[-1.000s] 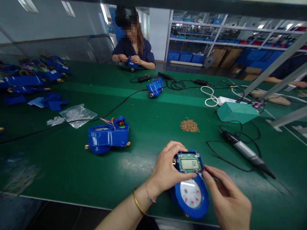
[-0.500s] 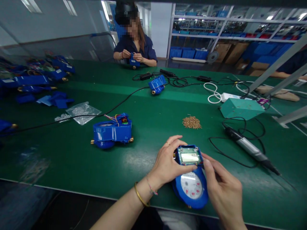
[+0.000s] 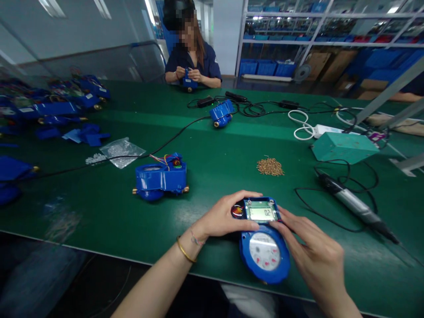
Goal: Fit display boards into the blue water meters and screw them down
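Note:
A blue water meter point(image 3: 247, 247) lies near the table's front edge, its round dial with red pointers facing up. At its top sits an uncovered circuit board with a lit display point(image 3: 262, 214) showing digits. My left hand point(image 3: 228, 216) grips the left side of the display housing, thumb below the display and fingers along the top edge. From the right, my right hand point(image 3: 309, 247) holds the housing's side, thumb and fingertips at its lower right corner. A second blue water meter point(image 3: 161, 180) rests to the left, coloured wires showing at its top.
Brass screws point(image 3: 270, 167) lie in a heap beyond my hands. An electric screwdriver point(image 3: 356, 205) with a cable and a green box point(image 3: 344, 147) are at right. A plastic bag point(image 3: 122, 152) and piled meters are left. A co-worker point(image 3: 192, 66) holds another meter opposite.
My left thumb has slid left along the housing below the display. My right thumb and fingers have shifted at the right side. The display's digits are now clearer, and the view has shifted slightly.

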Demonstrator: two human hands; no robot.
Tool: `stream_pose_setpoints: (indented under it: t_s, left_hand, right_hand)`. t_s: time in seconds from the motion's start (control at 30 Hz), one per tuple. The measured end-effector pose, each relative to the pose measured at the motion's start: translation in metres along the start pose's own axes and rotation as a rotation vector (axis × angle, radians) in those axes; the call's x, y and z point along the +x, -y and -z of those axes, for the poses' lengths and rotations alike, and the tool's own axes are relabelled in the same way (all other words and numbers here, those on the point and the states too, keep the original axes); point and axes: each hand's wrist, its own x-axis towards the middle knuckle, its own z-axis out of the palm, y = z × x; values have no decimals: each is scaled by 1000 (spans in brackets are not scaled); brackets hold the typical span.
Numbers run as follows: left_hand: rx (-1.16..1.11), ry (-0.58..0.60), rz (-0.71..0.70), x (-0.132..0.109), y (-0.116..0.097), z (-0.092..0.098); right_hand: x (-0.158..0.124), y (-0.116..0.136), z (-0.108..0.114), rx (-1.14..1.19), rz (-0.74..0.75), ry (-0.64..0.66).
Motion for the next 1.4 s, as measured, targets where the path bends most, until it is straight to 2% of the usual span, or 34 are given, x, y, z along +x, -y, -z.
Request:
stream_pose_setpoints:
  t_s: [0.1, 0.33, 0.53, 0.63, 0.8, 0.97, 1.07, 1.17, 1.33, 1.4]
  left_hand:
    - [17, -29, -22, -1, 6, 4]
    - [153, -165, -67, -3, 7, -8]
    - [11, -185, -27, -2, 17, -14]
    - [-38, -180, 6, 1, 17, -17]
    - [54, -166, 51, 6, 7, -20]
    - [-4, -145, 105, 8, 3, -20]
    - [-6, -144, 112, 8, 1, -20]
    - [4, -155, 106, 8, 0, -20]
    - [5, -166, 74, 8, 2, -21]
    - [6, -166, 62, 8, 3, -21]
  right_hand:
    - [0, 3, -2, -35, 4, 9]
    - [-10, 10, -1, -215, 3, 54]
    - [-17, 9, -4, -234, -62, 66]
    - [-18, 7, -4, -157, -140, 20]
    - [-22, 7, -3, 2, -350, -42]
    - [-16, 0, 4, 327, -634, -43]
    - [-7, -6, 9, 453, -733, -92]
    - [-4, -13, 11, 411, -702, -148]
    - [-6, -19, 11, 308, -557, 19]
    - [-6, -15, 9, 294, -538, 37]
